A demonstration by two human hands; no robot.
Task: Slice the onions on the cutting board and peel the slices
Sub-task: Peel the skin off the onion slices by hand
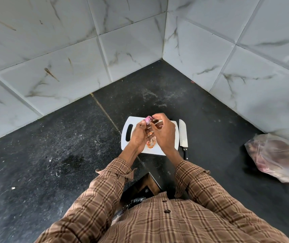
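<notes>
A small purple onion piece (148, 119) is held above the white cutting board (128, 121), which lies on the black counter. My left hand (139, 135) grips the piece from the left with curled fingers. My right hand (163, 133) pinches its right edge with fingertips. Orange-brown onion skins (150, 143) lie on the board below my hands. A knife (183, 135) rests on the counter just right of the board, blade pointing away, black handle toward me.
A clear plastic bag (277, 155) with onions lies at the right against the tiled wall. Marble-look wall tiles (131, 41) meet in a corner behind the board. The dark counter (52, 155) spreads out to the left.
</notes>
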